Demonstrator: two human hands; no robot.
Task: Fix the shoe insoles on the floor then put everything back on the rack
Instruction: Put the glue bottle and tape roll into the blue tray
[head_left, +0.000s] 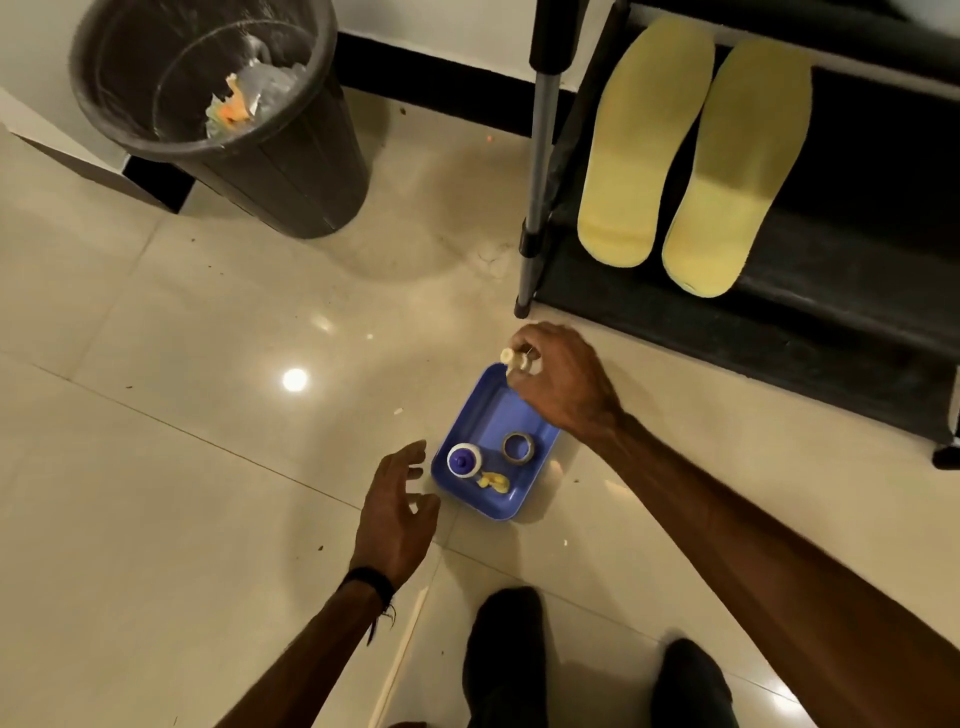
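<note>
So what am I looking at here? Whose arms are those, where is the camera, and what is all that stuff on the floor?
No machine here: these are a person's two bare arms, filmed by one wide-angle camera worn on their head, looking forward and down. The dark shapes at the bottom look like their feet.

On the tiled floor sits a blue tray. Inside it are a white bottle with a blue cap, a roll of tape and some yellow scraps.

The right hand pinches a small pale object above the tray's far end; it is too small to tell what it is. The left hand is open and holds nothing, just beside the tray.

Two yellow insoles already lie on the black shoe rack at the right. At the upper left stands a black bin with rubbish in it.
</note>
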